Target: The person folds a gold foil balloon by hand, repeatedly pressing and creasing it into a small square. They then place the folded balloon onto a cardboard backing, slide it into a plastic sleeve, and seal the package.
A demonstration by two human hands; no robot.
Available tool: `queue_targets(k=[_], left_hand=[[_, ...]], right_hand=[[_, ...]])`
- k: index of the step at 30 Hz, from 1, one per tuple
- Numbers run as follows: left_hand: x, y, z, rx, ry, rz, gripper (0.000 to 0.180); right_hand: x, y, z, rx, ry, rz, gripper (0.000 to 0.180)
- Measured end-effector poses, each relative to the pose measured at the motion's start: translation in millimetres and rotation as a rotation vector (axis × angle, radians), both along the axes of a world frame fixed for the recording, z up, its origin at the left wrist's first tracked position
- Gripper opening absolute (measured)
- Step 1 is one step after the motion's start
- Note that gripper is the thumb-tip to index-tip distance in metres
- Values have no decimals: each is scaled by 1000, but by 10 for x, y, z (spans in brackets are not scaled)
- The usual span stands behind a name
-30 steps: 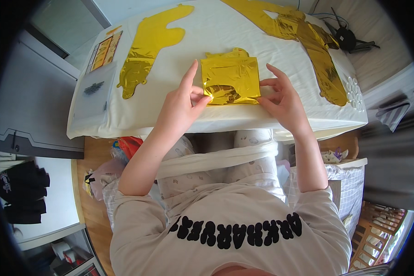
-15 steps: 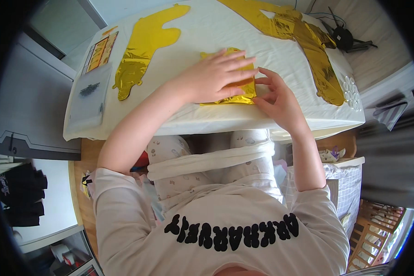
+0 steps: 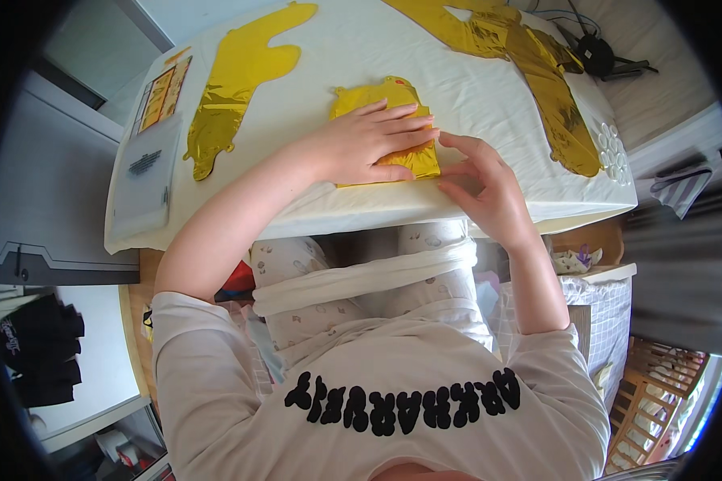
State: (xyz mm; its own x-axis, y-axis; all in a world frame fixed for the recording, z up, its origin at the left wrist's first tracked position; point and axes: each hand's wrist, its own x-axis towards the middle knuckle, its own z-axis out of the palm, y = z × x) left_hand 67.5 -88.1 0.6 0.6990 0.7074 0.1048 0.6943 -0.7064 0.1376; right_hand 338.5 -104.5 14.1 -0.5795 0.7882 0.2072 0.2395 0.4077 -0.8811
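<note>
In front of me a folded gold foil balloon [image 3: 369,98] lies flat near the table's front edge. My left hand [image 3: 373,140] rests palm down across it, fingers stretched out and covering its middle. At the balloon's right edge is my right hand [image 3: 489,180], its fingers curved and apart, the tips at or just beside the foil. A flat gold foil balloon [image 3: 237,80] with a curved outline lies to the left. Another long gold foil shape [image 3: 541,92] spreads over the far right of the table.
On the white-covered table [image 3: 313,216], a clear plastic bag [image 3: 148,192] and a printed card [image 3: 165,92] lie at the left. A black device with thin arms [image 3: 595,54] and cables sits back right. Several clear round pieces [image 3: 614,156] are at the right edge.
My left hand has drawn back slightly to the left and lower, so more of the folded balloon's far part shows. The right hand keeps to the right edge. The view has shifted a little.
</note>
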Motion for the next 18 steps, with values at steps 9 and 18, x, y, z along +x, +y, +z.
queue_targets(k=[9,18], left_hand=[[-2,23,-44,9,11,-4,78],[-1,2,-11,-20,5,-13,106]], right_hand=[[1,-171,-60,915,-376,-49,37],[93,-244,-270,930,-446,-107,35]])
